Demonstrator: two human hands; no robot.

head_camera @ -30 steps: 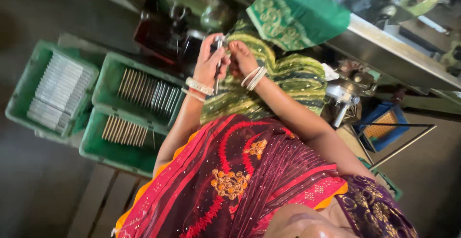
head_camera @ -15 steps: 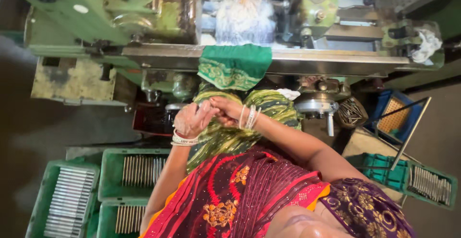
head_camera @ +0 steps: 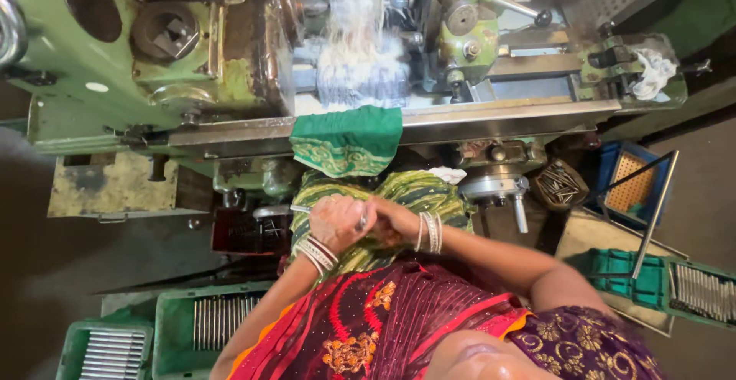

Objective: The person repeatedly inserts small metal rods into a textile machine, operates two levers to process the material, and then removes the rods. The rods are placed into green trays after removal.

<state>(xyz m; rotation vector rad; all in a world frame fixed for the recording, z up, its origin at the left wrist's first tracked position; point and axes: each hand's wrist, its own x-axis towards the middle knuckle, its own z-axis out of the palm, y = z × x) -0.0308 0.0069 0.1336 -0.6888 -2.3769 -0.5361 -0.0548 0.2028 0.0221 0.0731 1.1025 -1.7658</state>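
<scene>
I see my left hand [head_camera: 335, 223] and right hand [head_camera: 391, 223] meet before the green metal lathe [head_camera: 153, 81], fingers closed on a thin steel rod [head_camera: 307, 209]; next it needs loading, I judge.

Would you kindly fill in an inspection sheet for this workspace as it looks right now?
Surface: green lathe with a green cloth draped over its edge.
Job's things: thin metal rod at the hands.
Clutter: green crates of metal rods, blue crate, white rag.
Hands: left hand and right hand meet over the lap; grip unclear.
Cables: nothing seen.
Surroundings: dark floor.
</scene>
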